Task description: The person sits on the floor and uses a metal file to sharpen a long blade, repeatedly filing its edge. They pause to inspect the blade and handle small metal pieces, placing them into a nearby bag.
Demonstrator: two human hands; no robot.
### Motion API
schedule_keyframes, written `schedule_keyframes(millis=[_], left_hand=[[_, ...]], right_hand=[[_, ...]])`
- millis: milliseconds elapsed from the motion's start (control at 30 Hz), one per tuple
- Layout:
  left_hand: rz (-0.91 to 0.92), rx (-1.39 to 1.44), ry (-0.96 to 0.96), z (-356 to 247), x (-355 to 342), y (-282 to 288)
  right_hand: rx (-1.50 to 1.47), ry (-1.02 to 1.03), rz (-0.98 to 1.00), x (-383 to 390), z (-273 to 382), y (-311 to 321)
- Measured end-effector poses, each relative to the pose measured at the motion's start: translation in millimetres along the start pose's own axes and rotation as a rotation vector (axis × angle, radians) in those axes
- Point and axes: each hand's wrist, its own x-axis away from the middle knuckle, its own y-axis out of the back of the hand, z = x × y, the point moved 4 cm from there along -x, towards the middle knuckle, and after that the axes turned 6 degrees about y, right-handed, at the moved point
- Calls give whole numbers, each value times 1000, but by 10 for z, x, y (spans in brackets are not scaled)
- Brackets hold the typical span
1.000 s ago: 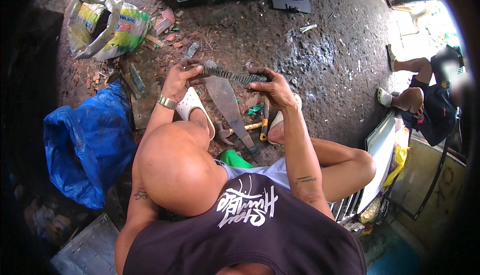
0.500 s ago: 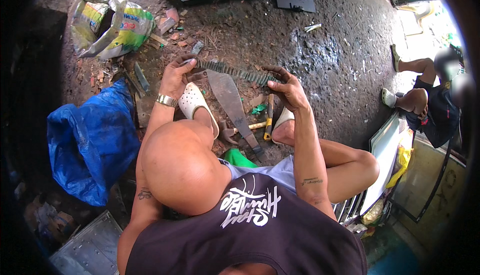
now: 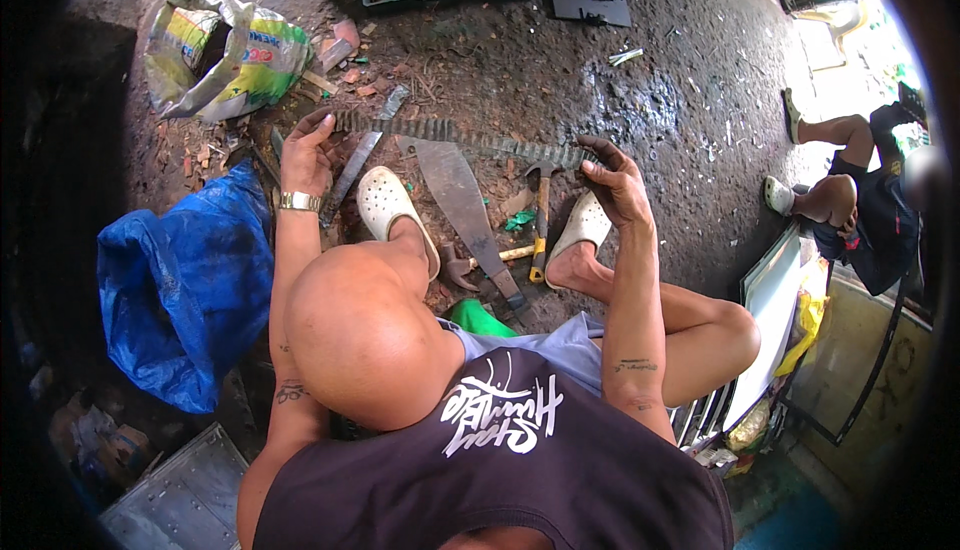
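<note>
Strip [image 3: 460, 134] of dark ribbed material spans crosswise between the hands — one end pinched in the left hand [image 3: 307, 158], the other in the right hand [image 3: 618, 182], neither nearer — its long axis slanting slightly bodyward at right, above the machete-like blade [image 3: 452, 195].

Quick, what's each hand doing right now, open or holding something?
Left hand: closed, pinching the left end of a dark ridged strip.
Right hand: closed, pinching the strip's right end.
</note>
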Motion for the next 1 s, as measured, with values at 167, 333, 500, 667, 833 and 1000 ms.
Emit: schedule_keyframes(millis=[167,333,500,667,833,1000], left_hand=[[-22,-115,26,9,27,6],[244,-8,241,386,108,-437],[447,-19,366,781,178,-946],[445,-117,335,785,275,-1092],[304,-376,178,822,284,-1025],[241,-779,-60,866,188,-913]], right_hand=[[-71,7,-28,3,13,33],[-380,2,154,-76,-220,-402],[-628,-169,147,-219,-747,-966],[-815,-308,29,-321,-1113,-1259],[-829,-327,-19,-320,-1137,-1307],[-558,-123,73,-341,-880,-1366]])
